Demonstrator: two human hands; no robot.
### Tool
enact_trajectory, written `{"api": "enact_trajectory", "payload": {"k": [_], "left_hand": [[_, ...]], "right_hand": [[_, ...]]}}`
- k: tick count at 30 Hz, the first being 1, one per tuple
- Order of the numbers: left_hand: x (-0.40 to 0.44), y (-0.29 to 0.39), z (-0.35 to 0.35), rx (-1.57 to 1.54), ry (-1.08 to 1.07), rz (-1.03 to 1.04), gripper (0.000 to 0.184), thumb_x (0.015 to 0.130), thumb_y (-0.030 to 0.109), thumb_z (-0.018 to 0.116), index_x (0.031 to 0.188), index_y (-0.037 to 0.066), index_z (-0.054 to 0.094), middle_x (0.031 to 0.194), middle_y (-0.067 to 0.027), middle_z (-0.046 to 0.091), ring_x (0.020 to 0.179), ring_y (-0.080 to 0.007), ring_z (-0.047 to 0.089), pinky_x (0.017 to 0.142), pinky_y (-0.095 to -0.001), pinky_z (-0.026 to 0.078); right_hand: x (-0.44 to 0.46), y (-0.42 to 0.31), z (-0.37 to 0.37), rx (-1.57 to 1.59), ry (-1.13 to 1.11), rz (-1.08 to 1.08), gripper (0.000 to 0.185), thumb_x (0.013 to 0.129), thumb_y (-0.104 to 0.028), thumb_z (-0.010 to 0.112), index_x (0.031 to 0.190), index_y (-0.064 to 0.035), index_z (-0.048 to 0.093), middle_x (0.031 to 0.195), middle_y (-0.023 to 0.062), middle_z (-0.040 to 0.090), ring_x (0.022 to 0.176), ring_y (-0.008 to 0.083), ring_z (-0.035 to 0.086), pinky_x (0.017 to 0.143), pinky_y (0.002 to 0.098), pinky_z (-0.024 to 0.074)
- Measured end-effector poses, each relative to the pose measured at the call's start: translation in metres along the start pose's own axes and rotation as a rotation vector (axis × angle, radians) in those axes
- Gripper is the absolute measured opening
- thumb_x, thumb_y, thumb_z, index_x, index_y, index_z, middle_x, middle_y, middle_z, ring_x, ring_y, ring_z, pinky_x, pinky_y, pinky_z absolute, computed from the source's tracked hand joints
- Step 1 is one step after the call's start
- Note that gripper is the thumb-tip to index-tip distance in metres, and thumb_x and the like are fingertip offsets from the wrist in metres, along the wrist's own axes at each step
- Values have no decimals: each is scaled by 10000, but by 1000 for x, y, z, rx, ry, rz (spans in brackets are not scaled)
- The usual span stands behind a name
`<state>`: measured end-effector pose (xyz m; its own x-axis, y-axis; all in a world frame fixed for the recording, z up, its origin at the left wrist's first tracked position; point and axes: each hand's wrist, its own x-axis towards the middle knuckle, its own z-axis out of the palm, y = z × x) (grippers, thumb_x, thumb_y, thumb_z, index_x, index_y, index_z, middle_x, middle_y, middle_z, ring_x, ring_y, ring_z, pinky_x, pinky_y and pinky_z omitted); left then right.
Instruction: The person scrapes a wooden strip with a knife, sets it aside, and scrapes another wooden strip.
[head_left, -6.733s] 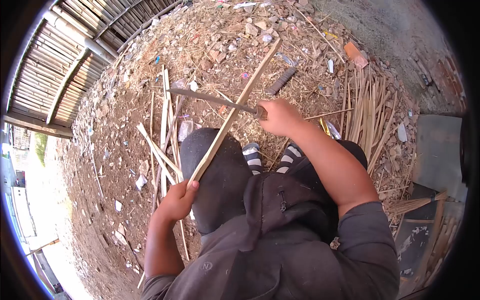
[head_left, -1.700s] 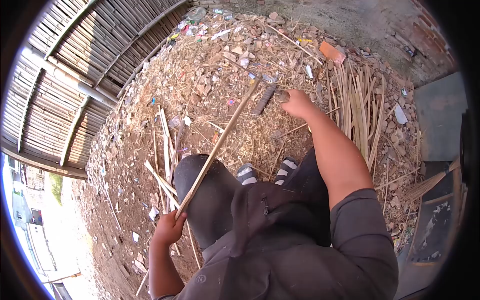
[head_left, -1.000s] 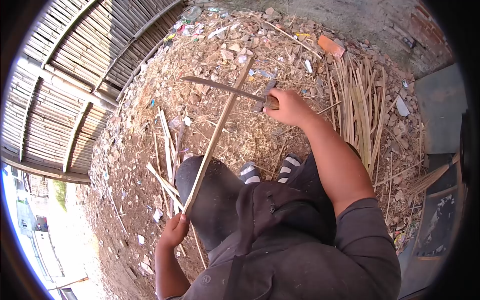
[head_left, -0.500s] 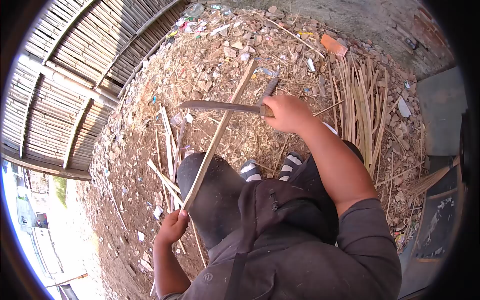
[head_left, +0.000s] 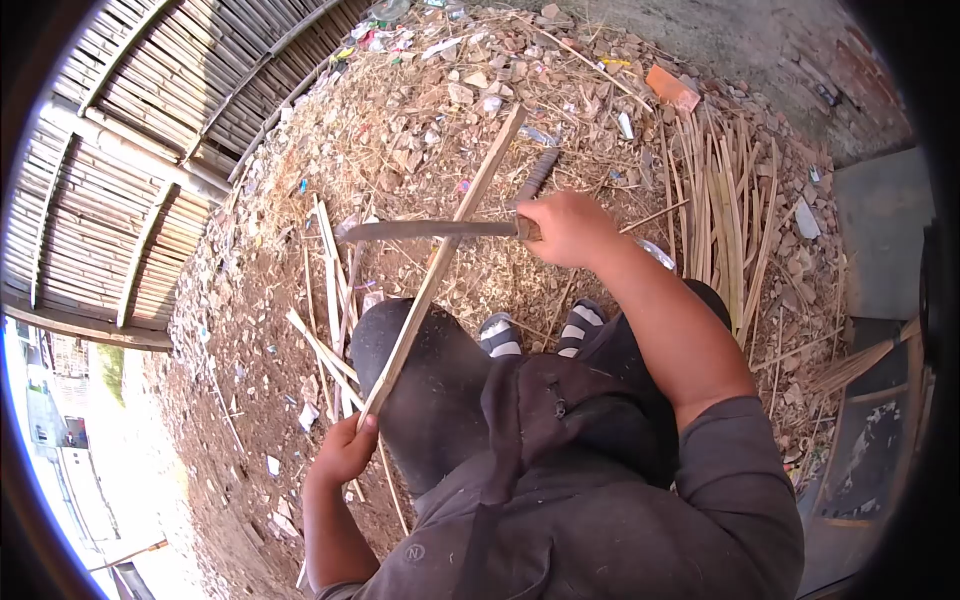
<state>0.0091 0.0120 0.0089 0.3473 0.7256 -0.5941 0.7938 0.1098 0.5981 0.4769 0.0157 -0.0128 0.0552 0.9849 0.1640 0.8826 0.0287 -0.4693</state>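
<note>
Machete (head_left: 410,230), gripped in your right hand (head_left: 570,229), is nearing your left hand (head_left: 343,452), clasping bamboo strip (head_left: 422,299); probably shaving, next needing steadiness.

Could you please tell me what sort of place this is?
Probably an outdoor yard used as a simple work spot: dirt ground littered with rubble, a slatted fence that looks like bamboo, and a pile of long thin strips.

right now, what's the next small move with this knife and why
Probably push the knife along the wooden strip toward its far end: the right hand holds the knife across the strip partway along, and the left hand grips the near end, behind that stroke.
</note>
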Motion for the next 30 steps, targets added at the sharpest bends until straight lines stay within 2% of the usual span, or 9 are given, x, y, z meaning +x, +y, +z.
{"api": "enact_trajectory", "payload": {"k": [4, 8, 13, 15, 18, 21, 25, 28, 30], "left_hand": [[-2, 19, 6, 146, 11, 92, 488, 1064, 444, 530, 979, -25, 639, 692, -52, 598, 680, -154, 547, 661, -360, 476], [-4, 35, 5, 128, 12, -12, 532, 1063, 482, 512, 977, -28, 641, 728, -75, 623, 706, -178, 572, 682, -375, 489], [3, 21, 2, 191, -13, 10, 534, 1057, 480, 512, 1015, -36, 643, 785, -144, 665, 752, -261, 632, 735, -414, 509], [4, 19, 5, 271, 32, 97, 521, 1054, 464, 519, 1037, -41, 646, 817, -188, 682, 784, -316, 658, 767, -439, 512], [-4, 38, 5, 243, 38, -14, 495, 1052, 436, 525, 1061, -44, 648, 859, -232, 691, 831, -378, 669, 804, -465, 509], [-7, 33, 2, 164, 12, -68, 496, 1054, 432, 522, 1042, -48, 645, 833, -211, 678, 809, -325, 658, 787, -444, 510], [-2, 21, 6, 212, 19, 46, 498, 1055, 444, 525, 1002, -38, 636, 790, -158, 653, 764, -255, 615, 752, -420, 504], [0, 23, 17, 122, 74, 64, 489, 1056, 443, 529, 994, -32, 626, 776, -129, 645, 751, -225, 591, 738, -413, 499], [1, 20, 13, 73, 54, -3, 487, 1056, 440, 529, 1009, -35, 625, 787, -124, 653, 758, -226, 595, 742, -411, 500]], "right_hand": [[-1, -7, 0, -37, -224, -35, 195, 765, -202, 715, 952, -154, 694, 809, 136, 700, 834, 378, 702, 716, 508, 548], [13, 49, 30, 218, -130, 356, 215, 765, -197, 703, 966, -125, 685, 881, 151, 715, 911, 380, 697, 771, 501, 558], [2, -26, 3, -62, -315, 103, 340, 790, -202, 685, 1119, -123, 720, 985, 183, 739, 929, 388, 709, 824, 479, 570], [11, 1, 24, 85, -243, 187, 343, 792, -199, 681, 1120, -105, 716, 983, 187, 738, 933, 387, 709, 828, 478, 569], [21, 33, 35, 151, -194, 278, 379, 794, -201, 683, 1148, -68, 703, 999, 202, 735, 951, 392, 706, 844, 474, 568], [16, 24, 36, 65, -164, 241, 408, 779, -187, 698, 1172, -73, 697, 995, 195, 737, 936, 389, 708, 842, 476, 569], [1, -14, 28, -48, -201, -23, 205, 780, -191, 704, 958, -89, 705, 836, 165, 704, 774, 403, 679, 714, 492, 545], [13, 29, 40, 165, -81, 177, 245, 781, -206, 718, 994, -85, 712, 857, 180, 711, 793, 403, 685, 711, 487, 546], [13, 21, 34, 121, -55, 154, 276, 778, -214, 729, 1018, -79, 715, 864, 182, 720, 790, 394, 694, 715, 485, 550]]}}
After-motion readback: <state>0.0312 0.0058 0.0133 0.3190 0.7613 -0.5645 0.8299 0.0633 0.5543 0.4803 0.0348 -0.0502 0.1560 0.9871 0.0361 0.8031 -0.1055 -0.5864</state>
